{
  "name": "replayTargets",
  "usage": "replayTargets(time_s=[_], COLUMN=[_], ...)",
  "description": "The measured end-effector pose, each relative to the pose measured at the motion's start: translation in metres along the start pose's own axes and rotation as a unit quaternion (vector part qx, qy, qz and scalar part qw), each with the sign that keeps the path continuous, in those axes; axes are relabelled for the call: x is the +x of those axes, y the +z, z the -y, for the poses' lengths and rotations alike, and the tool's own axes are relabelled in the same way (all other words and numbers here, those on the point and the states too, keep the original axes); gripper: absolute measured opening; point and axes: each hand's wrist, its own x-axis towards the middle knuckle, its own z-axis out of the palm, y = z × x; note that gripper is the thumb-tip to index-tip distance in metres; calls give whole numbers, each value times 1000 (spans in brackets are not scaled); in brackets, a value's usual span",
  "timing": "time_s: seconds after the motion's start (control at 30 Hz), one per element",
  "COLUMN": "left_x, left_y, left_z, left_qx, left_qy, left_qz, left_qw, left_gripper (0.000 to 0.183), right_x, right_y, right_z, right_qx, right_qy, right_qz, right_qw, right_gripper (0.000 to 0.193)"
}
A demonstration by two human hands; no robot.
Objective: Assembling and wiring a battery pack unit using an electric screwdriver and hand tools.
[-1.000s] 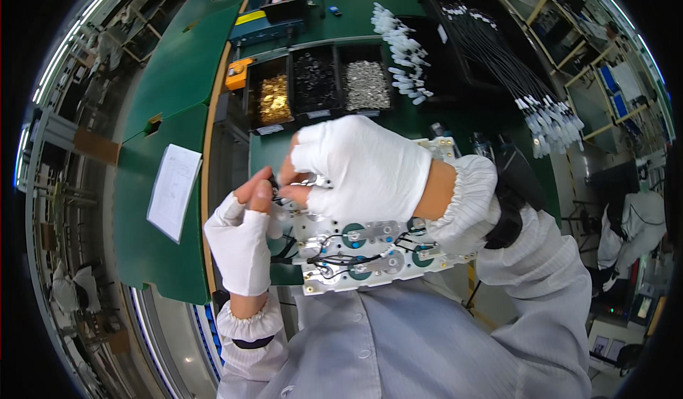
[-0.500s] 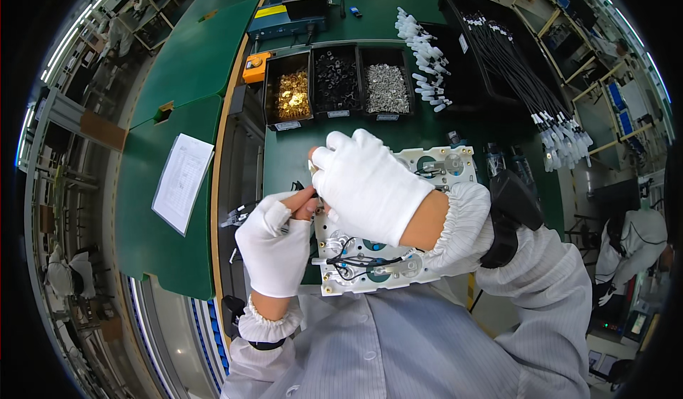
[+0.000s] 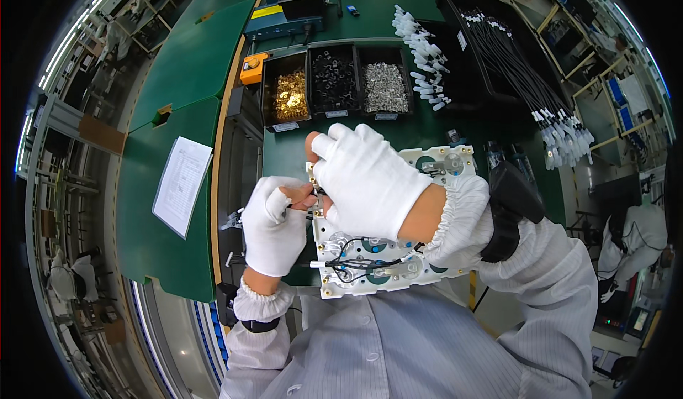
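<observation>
A white plate (image 3: 427, 276) with round openings and small brass-coloured fittings lies in front of me, with black cables (image 3: 356, 262) running across its near part. My left hand (image 3: 274, 227), in a white glove with bare fingertips, is pinched at the plate's left edge; a small dark piece shows just below its fingertips. Over the plate's middle rests my right hand (image 3: 373, 178), gloved the same way, its fingers curled down at the left edge close to the left fingertips. What either hand grips is hidden. Thin cable ends (image 3: 231, 220) stick out left of my left hand.
Beyond the plate stand three black bins holding brass-coloured parts (image 3: 289, 94), black parts (image 3: 333, 79) and silver parts (image 3: 385, 87). Black cables with white tips (image 3: 512, 64) fill a tray at the right. Paper (image 3: 182, 185) lies on the green table at left.
My left fingertips have shifted slightly right, against the plate's edge. The right hand has risen a little, its index fingertip now more in sight. The plate stays nearly in place.
</observation>
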Motion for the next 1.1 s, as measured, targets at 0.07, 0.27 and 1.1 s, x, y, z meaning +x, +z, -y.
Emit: replayTargets(time_s=[0.07,0.27,1.1], left_x=[6,20,47], left_y=[-6,-22,-34], left_z=[0,10,-3], left_qx=[-2,-41,-93], left_qy=[-6,-5,-161], left_qz=[14,122,225], left_qw=[1000,992,957], left_gripper=[22,21,19], right_x=[0,-2,-291], right_y=[-1,-3,32], right_z=[-1,3,-75], right_qx=[-12,-44,-84], right_qy=[-8,-50,536], right_qz=[-3,23,85], right_qw=[1000,998,835], right_gripper=[23,13,53])
